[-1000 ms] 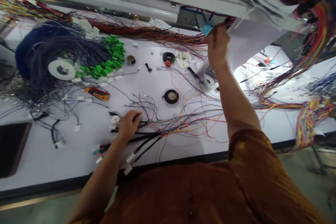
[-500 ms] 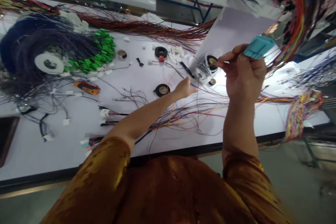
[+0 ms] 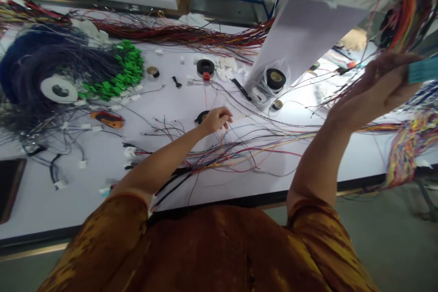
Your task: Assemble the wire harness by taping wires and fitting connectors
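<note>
My right hand is stretched out at the far right with its fingers closed on a teal box-shaped plastic piece, which the frame edge partly cuts off. My left hand hovers over the middle of the bench, fingers curled in; whatever they pinch, possibly a thin wire, is too small to name. Below it, loose coloured wires run lengthwise along the bench. Just behind the left hand, a black tape roll is partly hidden by it.
A blue wire bundle with green connectors lies at left, near an orange cutter. A slanted white panel stands at the back right, with a bagged tape roll before it. Multicoloured wires hang over the right edge.
My right hand has moved right with the teal piece, toward the frame edge. My left hand has drawn back to the left and its fingers have curled. The view has shifted slightly.
</note>
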{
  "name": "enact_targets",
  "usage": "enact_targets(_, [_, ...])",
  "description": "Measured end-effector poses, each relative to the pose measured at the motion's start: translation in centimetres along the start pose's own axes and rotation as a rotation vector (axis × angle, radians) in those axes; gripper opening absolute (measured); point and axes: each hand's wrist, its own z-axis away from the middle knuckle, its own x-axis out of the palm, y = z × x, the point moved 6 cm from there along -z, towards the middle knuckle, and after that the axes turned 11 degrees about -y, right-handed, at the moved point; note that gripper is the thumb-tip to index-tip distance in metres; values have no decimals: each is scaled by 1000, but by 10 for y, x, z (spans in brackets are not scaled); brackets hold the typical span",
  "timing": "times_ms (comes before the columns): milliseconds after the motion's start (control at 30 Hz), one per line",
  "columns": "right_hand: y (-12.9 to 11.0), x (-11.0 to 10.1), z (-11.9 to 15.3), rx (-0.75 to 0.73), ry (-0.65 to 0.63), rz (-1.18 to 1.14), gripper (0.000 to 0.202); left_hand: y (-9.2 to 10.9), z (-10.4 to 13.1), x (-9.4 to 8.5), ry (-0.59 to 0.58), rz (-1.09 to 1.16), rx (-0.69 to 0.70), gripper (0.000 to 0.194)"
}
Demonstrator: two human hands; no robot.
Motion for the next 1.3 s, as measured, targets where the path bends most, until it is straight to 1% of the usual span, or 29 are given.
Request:
enact_targets(67, [-25,14,4,-37,-57,99,34,-8,4,-19,133,252,-112,10])
enact_targets(100, [-40,23,9,-44,-87,151,36,-11,6,-27,183,344,-156,9])
enact_targets(133, [-54,33,15,-35,-147,200,36,-11,8,-35,214,387,-192,9])
enact_targets(167, [-66,45,24,-6,-247,253,36,-9,12,-44,231,373,-209,13])
enact_targets(200, [-75,61,35,41,-405,317,34,-5,18,-53,250,308,-200,18])
enact_targets(233, [-82,77,49,90,-595,395,31,2,28,-64,277,215,-158,22])
enact_targets(300, [-87,110,88,167,-1030,528,27,24,56,-80,327,42,18,24])
enact_targets(333, [-88,125,110,193,-1219,560,26,37,74,-83,320,-3,124,24])
enact_targets(367, [-87,139,131,219,-1369,566,25,48,94,-82,270,-10,210,26])
enact_targets(400, [-86,152,152,255,-1493,547,24,57,114,-78,195,5,264,31])
enact_targets(467, [-84,179,191,324,-1673,475,26,69,153,-68,95,-25,309,42])
enact_targets(500, [-84,191,208,347,-1738,443,27,70,170,-64,84,-85,298,43])
enact_targets(533, [-85,203,225,359,-1790,408,29,69,184,-63,98,-142,281,42])
enact_targets(600, [-88,218,253,372,-1859,336,33,56,207,-66,168,-173,262,33])
enact_targets(633, [-88,221,264,377,-1878,309,34,47,215,-72,214,-122,269,32])
enact_targets(700, [-84,217,282,376,-1907,305,35,22,229,-88,316,68,294,36])
enact_targets(767, [-73,199,294,363,-1950,373,35,-6,241,-106,423,262,296,40])
enact_targets(833, [-58,174,301,376,-2006,505,34,-28,250,-119,488,370,270,40])
enact_targets(900, [-48,152,304,429,-2051,573,35,-39,256,-124,480,398,245,39])
enact_targets(933, [-48,146,304,470,-2058,538,33,-40,257,-125,457,397,240,38])
enact_targets(967, [-50,144,303,511,-2047,460,31,-40,259,-125,430,392,244,35])
enact_targets(1033, [-59,153,300,572,-1964,240,30,-33,261,-125,368,369,274,29])
enact_targets(1100, [-64,174,299,610,-1844,72,35,-23,261,-127,330,336,316,23])
enact_targets(1133, [-63,186,301,630,-1789,28,35,-18,259,-129,327,315,331,21])
enact_targets(1167, [-58,198,304,662,-1741,6,35,-14,257,-131,341,294,338,20])
enact_targets(1233, [-41,219,313,748,-1672,28,31,-12,249,-135,396,264,328,16])
enact_targets(1300, [-20,232,322,814,-1629,112,25,-15,236,-136,467,240,320,11])
